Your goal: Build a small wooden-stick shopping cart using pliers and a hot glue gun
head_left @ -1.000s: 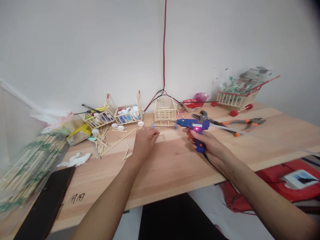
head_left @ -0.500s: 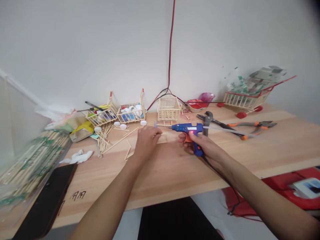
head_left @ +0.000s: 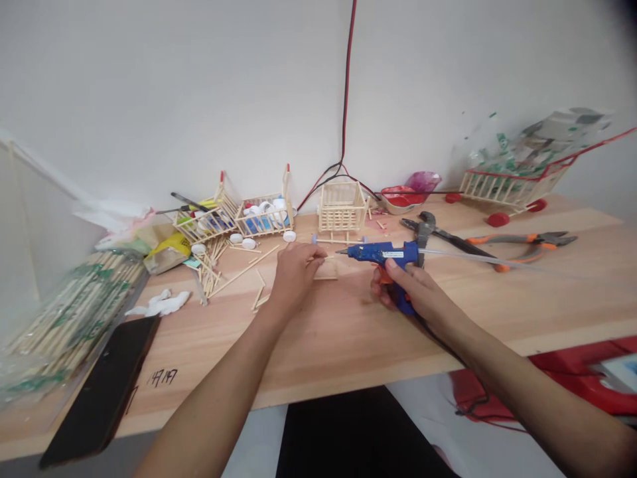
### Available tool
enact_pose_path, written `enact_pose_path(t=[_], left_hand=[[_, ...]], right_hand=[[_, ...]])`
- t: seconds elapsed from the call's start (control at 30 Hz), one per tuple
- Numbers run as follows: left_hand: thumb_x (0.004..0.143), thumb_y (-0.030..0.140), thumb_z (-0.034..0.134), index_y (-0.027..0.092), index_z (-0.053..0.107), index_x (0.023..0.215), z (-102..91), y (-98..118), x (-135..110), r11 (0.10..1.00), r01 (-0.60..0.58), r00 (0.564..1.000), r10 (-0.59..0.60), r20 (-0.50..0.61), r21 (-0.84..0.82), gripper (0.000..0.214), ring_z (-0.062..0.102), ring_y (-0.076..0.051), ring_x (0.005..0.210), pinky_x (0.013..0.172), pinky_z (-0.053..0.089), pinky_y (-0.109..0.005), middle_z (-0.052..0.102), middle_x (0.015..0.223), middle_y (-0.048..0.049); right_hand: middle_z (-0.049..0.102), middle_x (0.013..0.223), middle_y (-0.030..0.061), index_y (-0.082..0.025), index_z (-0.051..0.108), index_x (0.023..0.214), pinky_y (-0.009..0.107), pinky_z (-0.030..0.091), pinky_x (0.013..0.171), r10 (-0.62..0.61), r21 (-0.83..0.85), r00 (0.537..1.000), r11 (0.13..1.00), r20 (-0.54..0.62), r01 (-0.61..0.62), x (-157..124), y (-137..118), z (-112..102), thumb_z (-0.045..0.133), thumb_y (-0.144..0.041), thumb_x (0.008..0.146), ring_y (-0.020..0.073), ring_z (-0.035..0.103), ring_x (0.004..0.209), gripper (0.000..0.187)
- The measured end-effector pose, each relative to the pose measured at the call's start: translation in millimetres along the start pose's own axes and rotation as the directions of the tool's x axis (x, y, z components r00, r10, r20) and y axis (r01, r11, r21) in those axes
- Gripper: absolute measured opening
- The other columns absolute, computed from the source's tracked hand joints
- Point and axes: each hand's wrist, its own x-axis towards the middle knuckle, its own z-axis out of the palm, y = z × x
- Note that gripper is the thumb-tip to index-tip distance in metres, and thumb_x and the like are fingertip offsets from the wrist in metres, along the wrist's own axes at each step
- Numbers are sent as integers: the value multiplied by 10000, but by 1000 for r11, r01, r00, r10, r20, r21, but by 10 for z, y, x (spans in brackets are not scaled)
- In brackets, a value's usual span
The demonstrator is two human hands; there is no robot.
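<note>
My right hand is wrapped round the grip of a blue hot glue gun with an orange trigger. A clear glue stick juts from its back, and its nozzle points left at my left fingers. My left hand is closed in a pinch on what looks like a thin wooden stick, mostly hidden by the fingers. Just below those fingertips, a small frame of wooden sticks lies on the table. Behind the nozzle stands a little stick-built cart.
Two stick carts holding small items stand back left, near loose sticks. Bagged sticks and a black phone lie left. Adjustable pliers, orange-handled pliers and a red-wheeled cart are right.
The view has shifted slightly, so the table's things sit farther right. My left fingers have risen a little beside the nozzle. The glue gun stays in my right hand; its red light no longer shows.
</note>
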Motion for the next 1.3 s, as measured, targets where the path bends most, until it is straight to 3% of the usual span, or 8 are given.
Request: enact_pose_path(t=[1.0,1.3], left_hand=[[790,130,582,207,693,819,-54,53,1,990,84,996,-83,14,-110,138,633,-168,882,837,449,-297,724,876,2],[789,127,593,210,693,806,-55,66,-4,991,96,995,-96,-1,-97,131,632,-175,898,849,446,-304,726,879,5]], right_hand=[[476,473,1,-195,506,586,277,313,500,-88,-242,994,965,68,102,11,-70,23,406,-625,890,118,419,464,536],[467,467,1,-199,481,556,271,322,491,-98,-232,991,966,87,116,31,-46,13,395,-614,901,118,429,466,546]])
